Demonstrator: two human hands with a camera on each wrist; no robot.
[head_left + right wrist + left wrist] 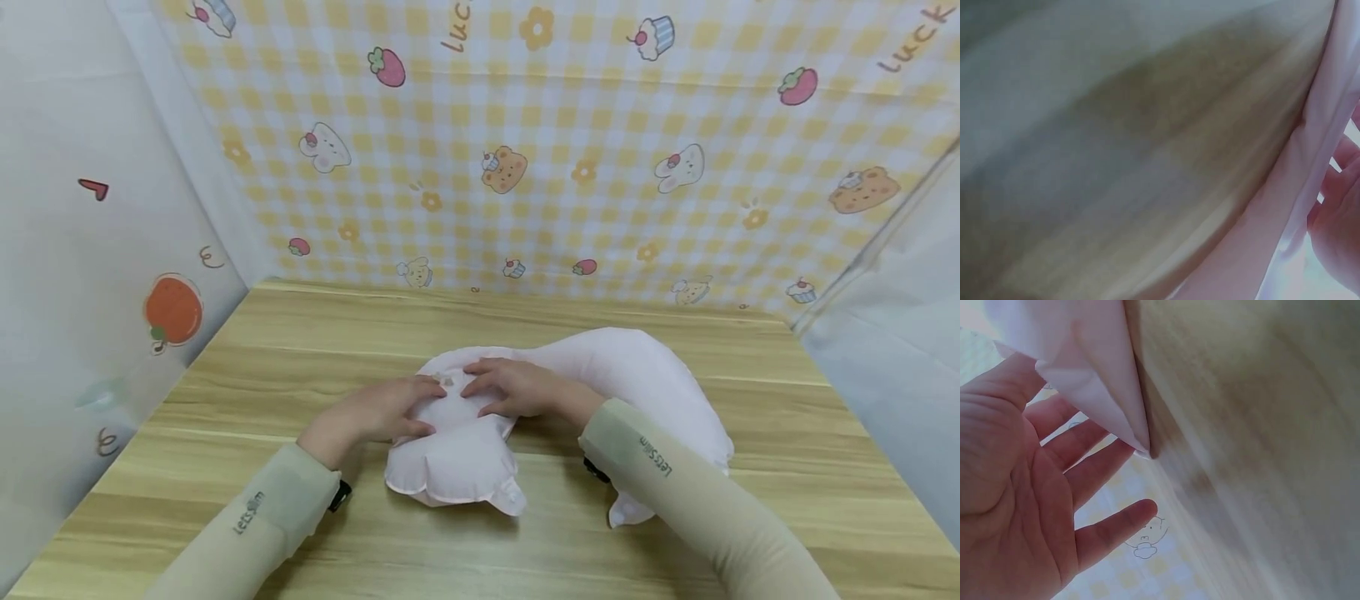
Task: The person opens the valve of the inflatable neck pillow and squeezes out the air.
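A pale pink, U-shaped inflatable pillow (633, 367) lies on the wooden table, its two ends toward the person. My left hand (378, 410) rests on the left arm of the pillow, and its fingers look fairly straight in the left wrist view, along the pink edge (1100, 381). From the other side my right hand (528, 388) lies on the same arm with spread fingers. Between both hands' fingertips sits a small clear valve-like piece (447, 380). In the right wrist view the pillow's side (1285, 187) hides most of the fingers.
The wood-grain table (225, 467) stretches around the pillow. A yellow checked cloth (540, 225) with cartoon prints hangs at its back edge. White printed sheeting (75, 250) stands on the left, and a pale sheet (900, 283) on the right.
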